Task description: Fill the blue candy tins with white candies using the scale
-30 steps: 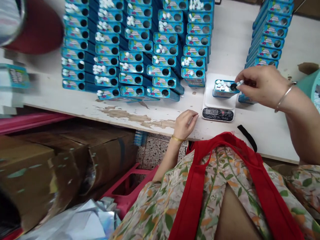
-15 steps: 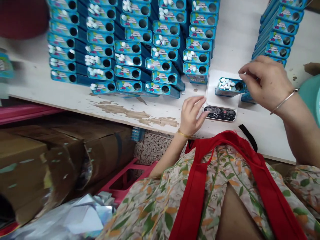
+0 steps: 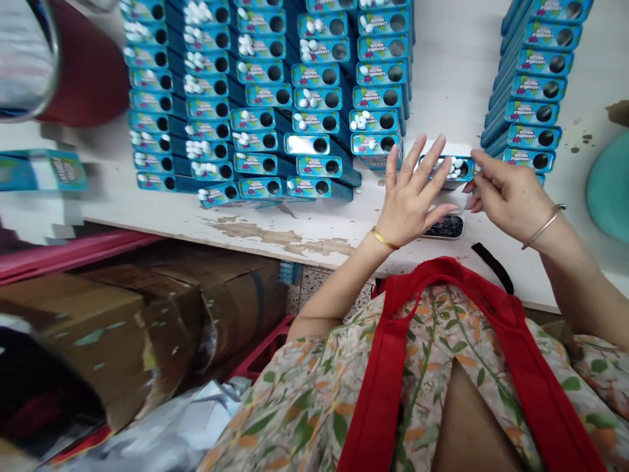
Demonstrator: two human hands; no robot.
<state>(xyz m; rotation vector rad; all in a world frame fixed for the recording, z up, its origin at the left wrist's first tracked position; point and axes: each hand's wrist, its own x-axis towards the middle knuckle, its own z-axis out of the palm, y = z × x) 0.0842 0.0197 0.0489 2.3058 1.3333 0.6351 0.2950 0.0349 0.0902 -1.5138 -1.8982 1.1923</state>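
A blue rectangular tin (image 3: 466,172) with white oval tablets on its lid and a round hole at one end stands on a small white scale. My left hand (image 3: 411,190) is stretched over the left side of the tin, fingers spread, hiding part of the tin and scale. My right hand (image 3: 514,196) has its curled fingers at the tin's right end, index finger by the far corner and other fingertips at the near side. The scale's black panel (image 3: 445,227) shows below my left thumb, its reading partly covered.
Rows of similar tins (image 3: 317,167), many topped with white tablets, fill the left. Another column of tins (image 3: 535,113) runs along the right, beside a turquoise round container (image 3: 612,187). A dark red bucket (image 3: 86,72) stands far left. Cardboard boxes (image 3: 93,321) lie below the table edge.
My left hand has moved up and right from beside the scale to over the tin, its fingers spreading. My right hand has lowered to the tin's end. The camera view has shifted.
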